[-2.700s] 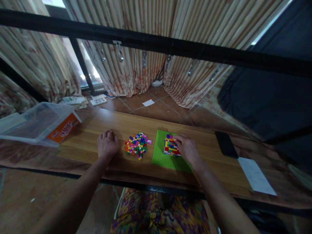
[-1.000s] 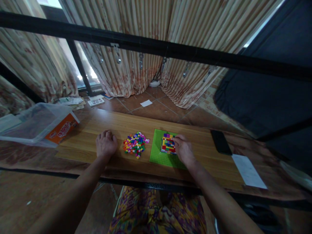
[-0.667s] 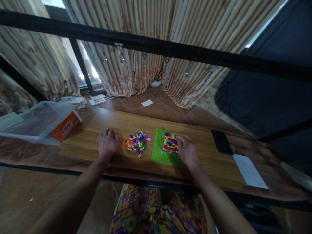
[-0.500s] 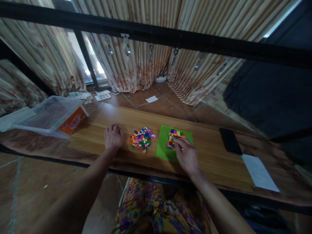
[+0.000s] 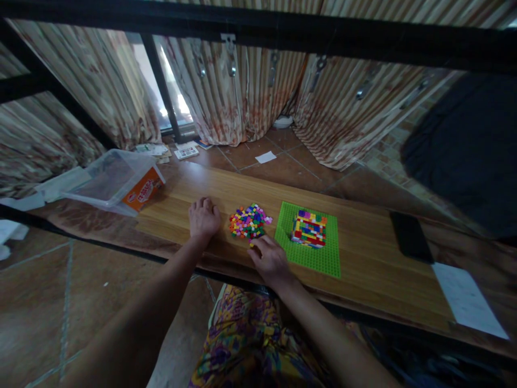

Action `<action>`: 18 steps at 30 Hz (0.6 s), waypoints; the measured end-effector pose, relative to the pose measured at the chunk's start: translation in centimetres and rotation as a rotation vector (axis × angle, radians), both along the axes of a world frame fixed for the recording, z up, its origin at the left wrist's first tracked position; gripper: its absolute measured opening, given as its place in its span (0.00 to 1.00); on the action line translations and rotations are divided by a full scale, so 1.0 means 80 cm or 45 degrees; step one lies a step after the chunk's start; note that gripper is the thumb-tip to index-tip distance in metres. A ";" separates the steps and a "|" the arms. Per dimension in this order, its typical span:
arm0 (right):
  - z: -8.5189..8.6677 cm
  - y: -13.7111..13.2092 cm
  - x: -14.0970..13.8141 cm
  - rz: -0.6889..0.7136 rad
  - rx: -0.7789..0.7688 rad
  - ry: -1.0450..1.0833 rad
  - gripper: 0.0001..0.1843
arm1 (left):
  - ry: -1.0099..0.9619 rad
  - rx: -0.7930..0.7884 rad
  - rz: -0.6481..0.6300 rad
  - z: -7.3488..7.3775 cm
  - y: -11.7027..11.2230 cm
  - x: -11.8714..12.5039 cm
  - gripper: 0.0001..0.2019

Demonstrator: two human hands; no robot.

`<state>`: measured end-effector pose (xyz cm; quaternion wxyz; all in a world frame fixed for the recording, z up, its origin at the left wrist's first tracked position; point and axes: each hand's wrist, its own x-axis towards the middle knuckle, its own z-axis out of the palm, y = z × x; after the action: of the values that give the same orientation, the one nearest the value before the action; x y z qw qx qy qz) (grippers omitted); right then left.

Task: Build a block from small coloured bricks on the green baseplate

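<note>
My left hand (image 5: pixel 204 217) rests on the wooden board with its fingers curled in, and I see nothing held in it. Just right of it lies a loose pile of small toy bricks (image 5: pixel 249 221) in many colours. At the near edge of that pile is my right hand (image 5: pixel 271 262), its thumb and fingers closed round a small yellow brick (image 5: pixel 252 246) at the tips. Further right is a green baseplate (image 5: pixel 319 266), bearing a low, roughly square structure of multicoloured bricks (image 5: pixel 309 229). The finer inner layout of this structure is too small to make out.
A clear plastic bin (image 5: pixel 109 180) with an orange label stands at the left end of the board (image 5: pixel 363 280). On the right lie a black phone (image 5: pixel 411 237) and a white paper sheet (image 5: pixel 468 299). A dark bar (image 5: pixel 258 24) crosses above, before the curtains.
My right hand has moved left from the brick structure to the pile's near edge, uncovering the structure. The left hand stays beside the pile. The whole view has shifted as the head turned.
</note>
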<state>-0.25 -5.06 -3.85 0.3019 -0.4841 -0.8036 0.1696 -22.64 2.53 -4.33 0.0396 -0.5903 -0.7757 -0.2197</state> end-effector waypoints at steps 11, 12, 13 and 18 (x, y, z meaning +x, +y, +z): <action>-0.001 0.025 0.005 -0.126 0.057 -0.116 0.15 | -0.034 -0.006 0.004 -0.001 0.000 0.000 0.19; 0.001 0.025 0.001 -0.116 0.070 -0.106 0.15 | -0.030 -0.007 0.002 -0.002 0.000 -0.001 0.19; 0.002 0.025 -0.003 -0.094 0.081 -0.091 0.14 | -0.021 -0.006 -0.001 -0.002 0.000 -0.001 0.19; 0.002 0.024 -0.025 -0.023 0.084 -0.066 0.08 | 0.012 -0.004 0.005 -0.001 -0.001 -0.001 0.18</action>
<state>-2.26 -3.18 -3.66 0.2983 -0.4855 -0.8118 0.1277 -22.68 2.46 -4.39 0.0427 -0.5899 -0.7769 -0.2157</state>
